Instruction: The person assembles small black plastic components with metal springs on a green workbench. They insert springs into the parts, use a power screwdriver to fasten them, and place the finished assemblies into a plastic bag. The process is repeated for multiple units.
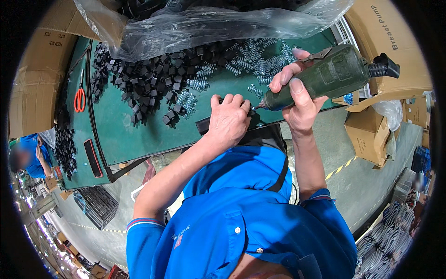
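The right hand [302, 104] grips a green electric screwdriver [327, 74], tip near the left hand [228, 120]; that hand clasps an elongated black part [203, 126]. Coil springs [267, 65] lie beyond.

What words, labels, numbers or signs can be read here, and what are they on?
I won't copy wording, but print stands here:
Upper-right cardboard box: large dark lettering, legible.
Upper-left cardboard box: smaller dark print, legible.
Blue shirt: chest lettering, too small to read.
Green power tool: any markings too faint to read.
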Demonstrator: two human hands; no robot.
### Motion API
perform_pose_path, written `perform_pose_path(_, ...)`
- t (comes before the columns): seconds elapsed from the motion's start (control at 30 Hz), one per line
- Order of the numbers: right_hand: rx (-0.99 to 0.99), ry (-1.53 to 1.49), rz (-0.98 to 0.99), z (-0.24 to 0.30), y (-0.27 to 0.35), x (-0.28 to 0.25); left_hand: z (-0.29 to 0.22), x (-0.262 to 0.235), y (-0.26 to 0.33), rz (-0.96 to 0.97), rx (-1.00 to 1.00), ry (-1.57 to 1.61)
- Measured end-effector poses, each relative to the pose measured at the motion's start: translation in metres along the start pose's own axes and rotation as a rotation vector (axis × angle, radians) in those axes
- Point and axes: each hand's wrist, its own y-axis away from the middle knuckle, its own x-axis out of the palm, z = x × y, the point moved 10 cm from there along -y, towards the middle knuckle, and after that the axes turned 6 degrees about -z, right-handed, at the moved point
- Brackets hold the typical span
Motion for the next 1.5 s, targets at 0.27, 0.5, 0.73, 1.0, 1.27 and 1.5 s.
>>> perform_pose_path(0.27,0.001,0.108,0.033,-0.006,0.002,0.004,-0.001,-0.001,-0.001,0.005,0.001,0.000)
perform_pose_path(0.5,0.045,0.181,0.241,-0.022,0.020,0.024,0.000,-0.001,-0.002,-0.106,0.013,0.023)
perform_pose_path(0.73,0.128,0.100,0.268,-0.031,0.020,0.018,-0.002,-0.001,-0.003,-0.050,0.014,0.037)
perform_pose_path(1.0,0.443,-0.045,0.442,-0.037,0.005,0.044,0.002,-0.004,0.003,-0.069,0.026,0.038)
perform_pose_path(1.27,0.467,0.619,-0.280,0.018,0.007,-0.129,0.004,0.003,-0.001,-0.001,0.002,0.041)
perform_pose_path(1.5,0.307,1.941,0.099,0.012,0.010,-0.154,0.004,-0.001,0.002,-0.096,0.001,0.060)
